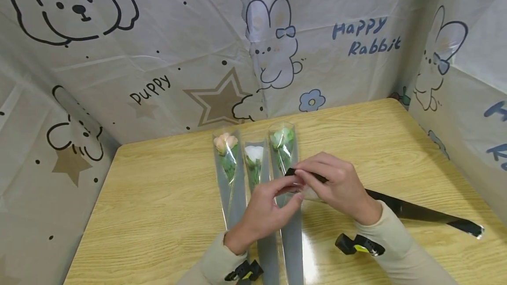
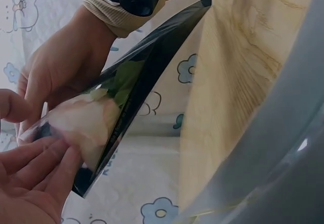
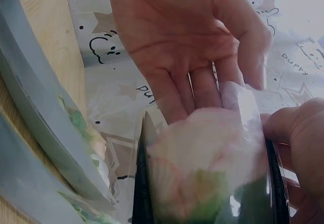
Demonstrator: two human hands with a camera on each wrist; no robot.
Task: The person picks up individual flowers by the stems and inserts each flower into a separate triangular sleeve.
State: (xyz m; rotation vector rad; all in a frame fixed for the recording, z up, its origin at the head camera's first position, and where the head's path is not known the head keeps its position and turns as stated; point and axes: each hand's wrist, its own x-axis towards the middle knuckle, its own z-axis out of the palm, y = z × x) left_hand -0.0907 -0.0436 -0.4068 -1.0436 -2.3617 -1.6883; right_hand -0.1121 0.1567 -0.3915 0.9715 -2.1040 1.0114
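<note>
A pale pink flower with green leaves sits in a long, tapering flower sleeve with a clear front and black back. My right hand pinches the sleeve near its wide mouth. The narrow end points to the right, past my right wrist. My left hand is at the mouth. In the right wrist view its fingers reach behind the bloom and touch the clear film, with the thumb held apart. Part of the flower is hidden by my hands in the head view.
Three flowers in grey-backed clear sleeves lie side by side on the wooden table: a peach one, a white one and a green one. My left forearm is over their lower ends. Printed cloth stands around the table.
</note>
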